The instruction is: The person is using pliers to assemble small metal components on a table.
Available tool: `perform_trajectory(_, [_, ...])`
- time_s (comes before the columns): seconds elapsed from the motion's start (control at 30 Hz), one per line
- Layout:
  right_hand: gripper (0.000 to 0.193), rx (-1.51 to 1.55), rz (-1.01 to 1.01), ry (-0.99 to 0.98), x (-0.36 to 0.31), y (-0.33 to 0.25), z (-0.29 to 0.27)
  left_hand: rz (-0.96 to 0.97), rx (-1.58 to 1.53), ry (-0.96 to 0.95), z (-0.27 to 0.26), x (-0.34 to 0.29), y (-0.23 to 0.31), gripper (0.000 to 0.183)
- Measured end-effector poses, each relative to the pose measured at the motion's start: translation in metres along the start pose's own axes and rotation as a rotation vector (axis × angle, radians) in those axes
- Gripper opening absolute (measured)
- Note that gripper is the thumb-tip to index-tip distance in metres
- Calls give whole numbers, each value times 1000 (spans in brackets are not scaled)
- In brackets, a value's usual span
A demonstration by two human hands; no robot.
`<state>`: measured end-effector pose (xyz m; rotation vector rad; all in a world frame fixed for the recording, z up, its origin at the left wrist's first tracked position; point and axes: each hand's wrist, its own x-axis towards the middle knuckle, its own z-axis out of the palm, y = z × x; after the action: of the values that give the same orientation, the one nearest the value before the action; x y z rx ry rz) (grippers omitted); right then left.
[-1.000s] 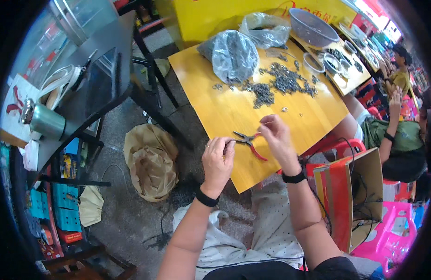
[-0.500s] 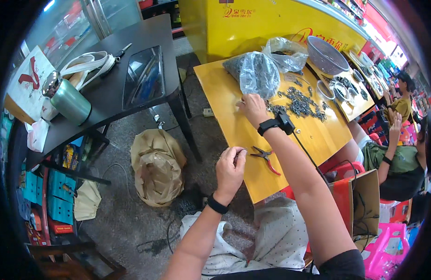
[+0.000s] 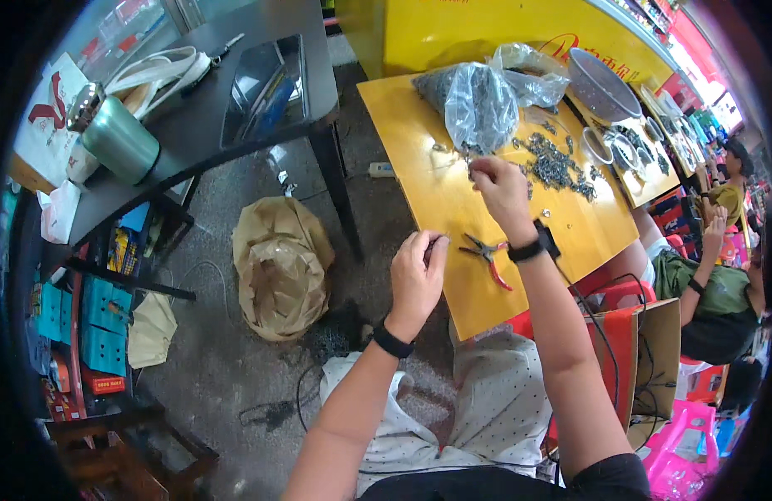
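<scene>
Two bare hands over the pale yellow wooden worktop (image 3: 471, 302), neither on the tool. Pliers with red handles and dark metal jaws (image 3: 488, 255) lie unheld between them, jaws parted, handles toward the near right.

Left hand (image 3: 417, 277): at the worktop's left edge, mostly beyond it; thumb and forefinger drawn together. Dark speck at the tips, too small to identify; firm grasp not confirmed. Risk: a slackened pinch would drop any small part toward the grey floor (image 3: 365, 288), where dark metal would be hard to spot.

Right hand (image 3: 504, 199): fingers curled, tips together near the lower end of the clear plastic bag of dark pieces (image 3: 481, 107). Contents of the pinch hidden; cannot tell if it holds anything.

Loose heap of small dark metal pieces (image 3: 559, 167): on the worktop, beyond and right of the right hand. Risk: a careless sweep of the fingers could scatter it, or nudge the bag and spill more.

Black cable (image 3: 604, 355) runs alongside the right forearm. Risk: snagging on the open brown cardboard box (image 3: 660, 355), tugging the wrist. Pliers' handles appear near that wrist; a low pass could knock them askew.
</scene>
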<state>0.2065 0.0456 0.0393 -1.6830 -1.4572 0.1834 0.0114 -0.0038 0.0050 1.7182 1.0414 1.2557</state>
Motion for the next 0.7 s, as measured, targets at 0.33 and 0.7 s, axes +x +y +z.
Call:
perform_trajectory(0.33, [15, 754, 403, -95, -115, -32, -23, 182, 190, -35, 13, -5, 9, 9])
perform_trajectory(0.7, [15, 766, 440, -150, -113, -22, -30, 302, 353, -59, 21, -5, 11, 7])
